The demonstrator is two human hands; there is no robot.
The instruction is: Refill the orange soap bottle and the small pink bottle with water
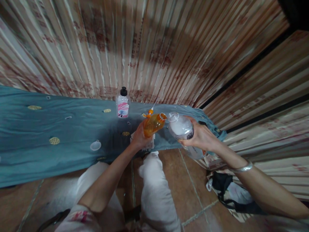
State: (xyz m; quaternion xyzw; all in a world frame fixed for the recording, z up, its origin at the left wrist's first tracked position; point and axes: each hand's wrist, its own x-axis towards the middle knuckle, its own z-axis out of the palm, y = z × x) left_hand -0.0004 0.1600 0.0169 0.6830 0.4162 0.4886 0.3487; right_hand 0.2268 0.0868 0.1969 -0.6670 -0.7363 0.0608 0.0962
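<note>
watching remotely: opening looks done, i see no flow
left hand (140,137) grips amber bottle (151,126); right hand (202,135) grips clear bottle (179,126) beside it; orange sprayer head (150,112) unfitted, just beyond amber bottle

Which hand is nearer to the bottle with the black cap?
Left. The left hand, around the orange bottle, is a little right of the black-capped bottle; the right hand is farther right.

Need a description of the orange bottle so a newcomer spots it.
Find the blue-green cloth. Over its right part, the left hand holds the orange bottle, tilted, its mouth near the clear bottle in the right hand. Its orange body sets it apart from that clear one and the black-capped bottle.
</note>
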